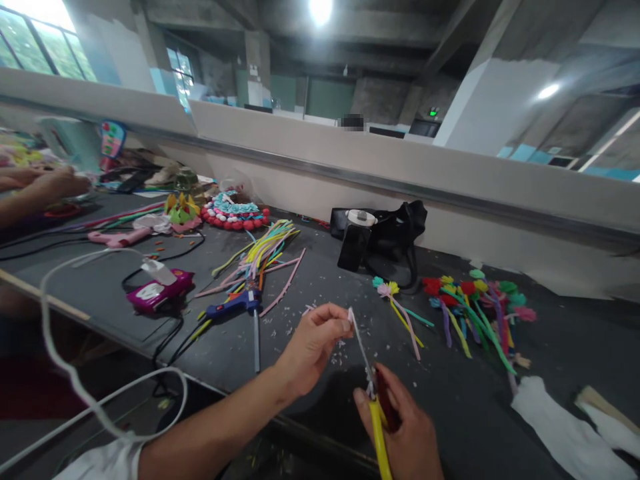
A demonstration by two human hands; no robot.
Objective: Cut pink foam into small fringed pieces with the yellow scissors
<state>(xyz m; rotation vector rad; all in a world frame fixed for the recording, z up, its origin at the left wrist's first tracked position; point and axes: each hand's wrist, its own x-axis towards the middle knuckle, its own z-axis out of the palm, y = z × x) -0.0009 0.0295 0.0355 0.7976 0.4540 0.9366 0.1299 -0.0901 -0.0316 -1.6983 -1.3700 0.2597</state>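
Over one dark table (465, 413), the right hand (407, 425), between four and five o'clock from the left hand (317, 337), gripped one pair of scissors (379, 433); the left pinched one pale strip (351, 317) between both, its lower end unclear from where I stood. A loosened pinch could have dropped it. Counted: one blue glue gun (235, 304), ten o'clock; three flower heads (384, 290), two o'clock.

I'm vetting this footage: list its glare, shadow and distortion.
Head view: the ceiling light flares white; the upper-left window looks washed out; a soft shadow darkens the table below the left hand; the right pillar leans, likely lens distortion.
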